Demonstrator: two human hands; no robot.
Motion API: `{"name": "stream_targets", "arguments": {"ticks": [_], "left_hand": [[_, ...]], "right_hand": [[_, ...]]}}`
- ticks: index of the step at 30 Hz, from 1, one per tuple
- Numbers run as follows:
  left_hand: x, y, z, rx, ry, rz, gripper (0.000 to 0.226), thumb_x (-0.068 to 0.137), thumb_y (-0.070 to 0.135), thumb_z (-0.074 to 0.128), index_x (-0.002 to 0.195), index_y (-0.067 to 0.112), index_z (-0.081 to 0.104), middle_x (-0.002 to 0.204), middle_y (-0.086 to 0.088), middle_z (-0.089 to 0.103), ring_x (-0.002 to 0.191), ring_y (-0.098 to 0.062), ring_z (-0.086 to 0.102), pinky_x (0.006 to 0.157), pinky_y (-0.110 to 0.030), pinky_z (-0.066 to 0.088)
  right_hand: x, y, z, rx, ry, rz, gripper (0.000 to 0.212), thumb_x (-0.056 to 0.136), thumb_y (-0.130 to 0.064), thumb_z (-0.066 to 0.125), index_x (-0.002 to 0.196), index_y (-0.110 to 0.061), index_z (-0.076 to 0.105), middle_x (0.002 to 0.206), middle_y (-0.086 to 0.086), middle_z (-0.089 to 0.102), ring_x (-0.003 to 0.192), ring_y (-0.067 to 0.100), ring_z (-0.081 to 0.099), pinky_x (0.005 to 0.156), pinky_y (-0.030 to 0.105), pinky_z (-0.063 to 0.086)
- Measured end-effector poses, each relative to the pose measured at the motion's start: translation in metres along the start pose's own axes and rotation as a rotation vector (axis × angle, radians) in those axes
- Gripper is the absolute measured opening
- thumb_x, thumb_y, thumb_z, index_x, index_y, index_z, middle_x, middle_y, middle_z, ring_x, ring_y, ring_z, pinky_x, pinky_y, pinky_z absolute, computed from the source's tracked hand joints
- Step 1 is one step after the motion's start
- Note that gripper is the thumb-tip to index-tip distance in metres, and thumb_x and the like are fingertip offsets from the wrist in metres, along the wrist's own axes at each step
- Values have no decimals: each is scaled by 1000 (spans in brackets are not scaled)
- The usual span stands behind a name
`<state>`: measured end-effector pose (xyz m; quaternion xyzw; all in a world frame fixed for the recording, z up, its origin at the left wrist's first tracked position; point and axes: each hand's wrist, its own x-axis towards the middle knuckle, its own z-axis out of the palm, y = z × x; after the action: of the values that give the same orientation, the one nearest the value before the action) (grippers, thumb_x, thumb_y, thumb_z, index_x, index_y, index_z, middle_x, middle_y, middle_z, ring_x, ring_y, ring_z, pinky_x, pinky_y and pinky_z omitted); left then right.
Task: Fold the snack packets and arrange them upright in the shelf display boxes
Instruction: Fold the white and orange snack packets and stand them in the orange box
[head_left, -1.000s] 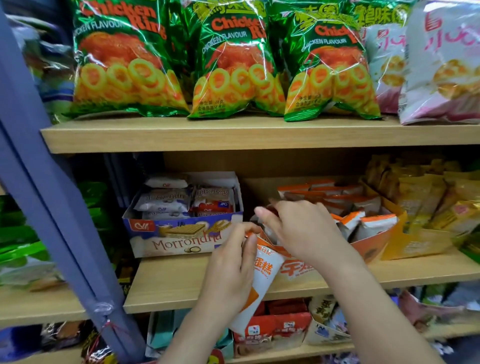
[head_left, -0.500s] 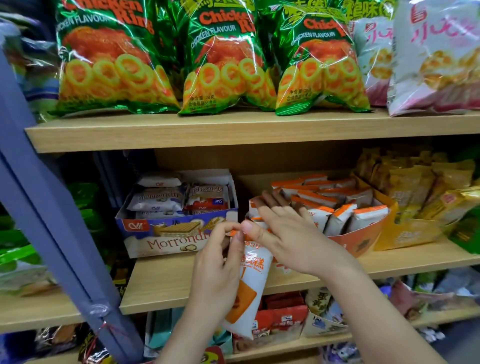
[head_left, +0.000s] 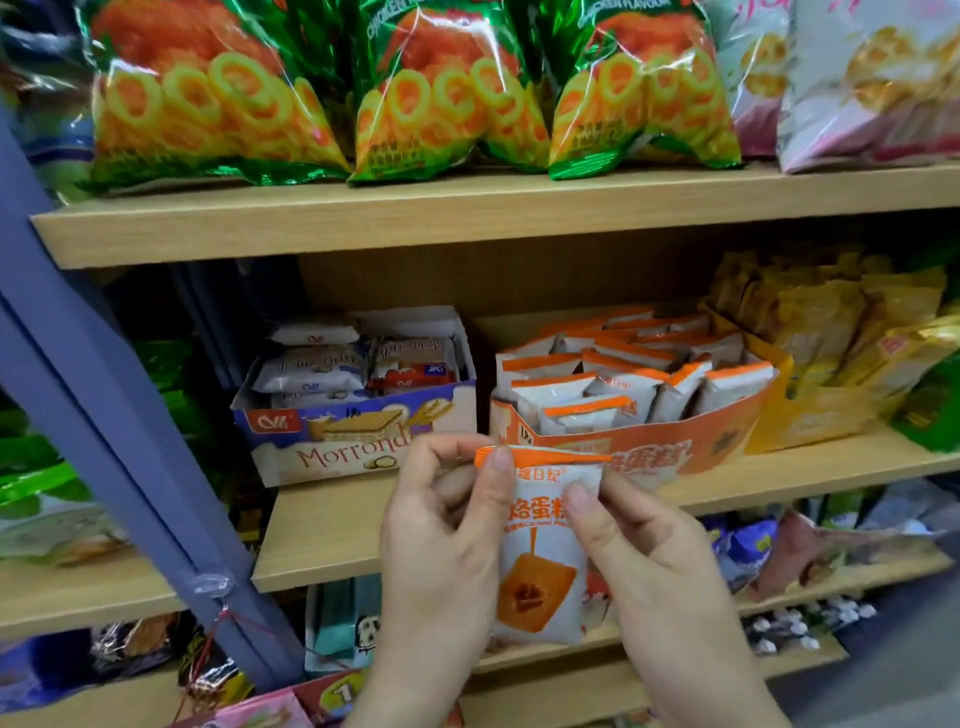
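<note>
Left hand (head_left: 441, 540) and right hand (head_left: 654, 561) pinch the snack packet (head_left: 540, 571) upright between them by its upper corners, left thumb on the orange top seal, likely to fold it before slotting it into the orange display box (head_left: 717, 441) just above.

Green ring-snack bags (head_left: 218, 104) on top shelf (head_left: 467, 218), pink bags (head_left: 872, 83) beside, blue post (head_left: 104, 415) left
</note>
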<state>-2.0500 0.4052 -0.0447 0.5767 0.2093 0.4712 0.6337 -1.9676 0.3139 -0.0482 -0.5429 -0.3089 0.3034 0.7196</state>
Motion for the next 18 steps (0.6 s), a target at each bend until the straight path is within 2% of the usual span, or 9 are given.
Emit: {"name": "stream_targets", "arguments": {"ticks": [5,10,14,16,18], "left_hand": [[-15,-3,0,-55,24,-25,15,70,25,65,76,12,62,70,3,71,64,-3,66,53,-15,50],[-33,-9,8,-62,4,-89,21,73,28,62,80,8,58,61,8,67,56,2,61,50,-13,48],[-44,-12,11,-33,-38,-97,25,67,37,66,78,15,62,68,4,68,63,-4,62,54,-17,51],[-49,-8,13,-17,-111,-87,25,64,33,70,83,18,64,76,5,71,70,-4,66,59,-18,53],[-53,-5,17,32,-160,-53,27,62,28,72,87,17,70,81,6,73,74,-4,68,63,-18,54]], "right_hand": [[-18,5,-2,55,91,-2,22,81,-23,60,94,-15,75,93,5,77,87,17,74,68,22,57],[-33,13,-9,9,167,-8,22,85,-27,59,94,-24,78,93,4,77,88,20,74,68,26,58],[-43,7,-18,-55,199,-89,23,89,-25,56,99,-31,76,93,0,77,86,16,73,67,25,57],[-48,5,-25,-74,217,-103,23,87,-27,58,101,-28,76,94,-1,77,88,15,73,69,25,57],[-53,3,-35,-101,223,-103,32,83,-31,61,112,-24,72,99,-4,76,95,14,72,74,26,58]]}}
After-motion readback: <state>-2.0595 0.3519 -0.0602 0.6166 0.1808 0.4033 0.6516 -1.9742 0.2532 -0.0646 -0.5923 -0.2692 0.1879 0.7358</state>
